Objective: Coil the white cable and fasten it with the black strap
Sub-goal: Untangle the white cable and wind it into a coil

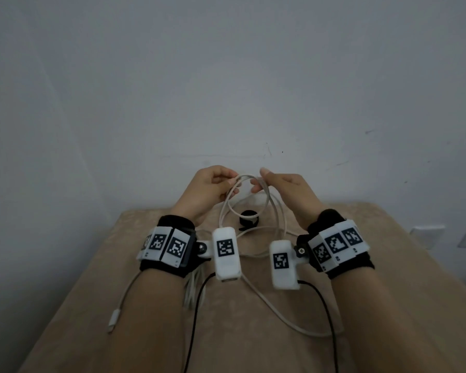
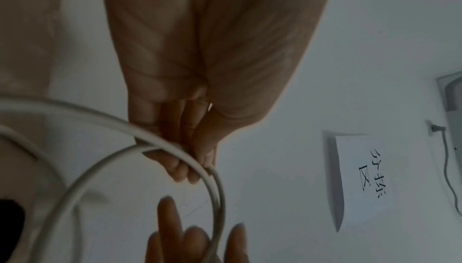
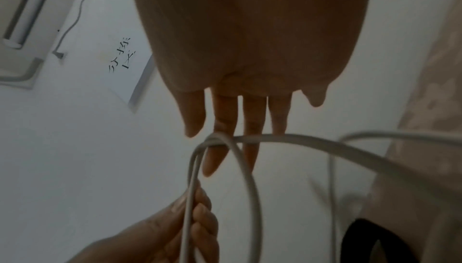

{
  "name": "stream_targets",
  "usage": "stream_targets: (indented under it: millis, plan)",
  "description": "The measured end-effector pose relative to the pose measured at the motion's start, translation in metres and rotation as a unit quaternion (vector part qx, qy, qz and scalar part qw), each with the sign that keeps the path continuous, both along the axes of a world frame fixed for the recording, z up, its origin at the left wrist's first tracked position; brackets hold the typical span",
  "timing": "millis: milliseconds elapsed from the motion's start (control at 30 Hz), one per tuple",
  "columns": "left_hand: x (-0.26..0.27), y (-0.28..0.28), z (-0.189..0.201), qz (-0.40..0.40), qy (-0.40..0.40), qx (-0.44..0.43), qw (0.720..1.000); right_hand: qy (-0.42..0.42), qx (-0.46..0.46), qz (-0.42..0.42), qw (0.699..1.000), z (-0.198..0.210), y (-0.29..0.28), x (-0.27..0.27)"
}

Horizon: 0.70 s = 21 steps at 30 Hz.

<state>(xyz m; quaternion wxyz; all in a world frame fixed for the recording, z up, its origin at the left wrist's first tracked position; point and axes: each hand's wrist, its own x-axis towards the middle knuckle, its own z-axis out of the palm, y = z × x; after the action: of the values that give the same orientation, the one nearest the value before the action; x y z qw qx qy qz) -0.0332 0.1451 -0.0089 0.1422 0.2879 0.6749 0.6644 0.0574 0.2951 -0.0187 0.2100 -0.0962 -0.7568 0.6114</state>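
Observation:
Both hands are raised above the beige table [image 1: 92, 305] with the white cable [image 1: 267, 208] between them. My left hand [image 1: 230, 181] pinches the gathered loops with curled fingers [image 2: 192, 164]. My right hand [image 1: 258, 181] holds the cable between its thumb and nearly straight fingers [image 3: 252, 121], and the strand [image 3: 325, 146] crosses them. The loops hang down toward the table. The rest of the cable trails across the table to its connector [image 1: 114, 319]. The black strap [image 1: 249, 219] lies rolled on the table beneath the hands, untouched.
Black wires [image 1: 326, 305] run from the wrist cameras back across the table. A pale wall stands just behind the table, with wall sockets [image 1: 425, 232] at the right. A paper sign [image 2: 367, 178] hangs on the wall.

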Motion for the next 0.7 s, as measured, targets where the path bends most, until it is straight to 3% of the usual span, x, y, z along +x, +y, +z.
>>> stream_targets:
  millis: [67, 100, 200, 300, 367, 500, 567, 700]
  plan:
    - [0.001, 0.001, 0.001, 0.006, -0.001, 0.001, 1.0, 0.03, -0.027, 0.012, 0.999, -0.002, 0.0, -0.001]
    - [0.002, 0.001, 0.002, 0.012, 0.001, 0.005, 1.0, 0.049, -0.082, 0.01, 0.995, -0.003, 0.0, -0.002]
    - [-0.001, -0.001, 0.003, 0.045, -0.01, 0.032, 0.998, 0.071, -0.271, -0.017, 0.96, -0.004, 0.002, -0.002]
    - [-0.005, -0.008, 0.004, 0.046, -0.063, 0.089, 0.993, 0.072, -0.376, -0.03, 0.923, -0.002, 0.009, 0.001]
    - [-0.005, -0.007, 0.004, 0.03, -0.063, 0.092, 0.993, 0.048, -0.378, -0.01, 0.925, -0.001, 0.012, 0.002]
    - [0.002, -0.002, 0.002, 0.007, 0.005, 0.055, 0.998, -0.042, -0.218, 0.028, 0.975, 0.002, 0.008, 0.006]
    - [0.005, -0.002, 0.003, 0.002, 0.023, 0.031, 0.999, -0.027, -0.188, 0.039, 0.981, 0.003, 0.005, 0.007]
    - [0.002, -0.008, 0.005, 0.045, 0.001, 0.029, 0.999, 0.076, -0.367, 0.032, 0.927, 0.001, 0.014, 0.005]
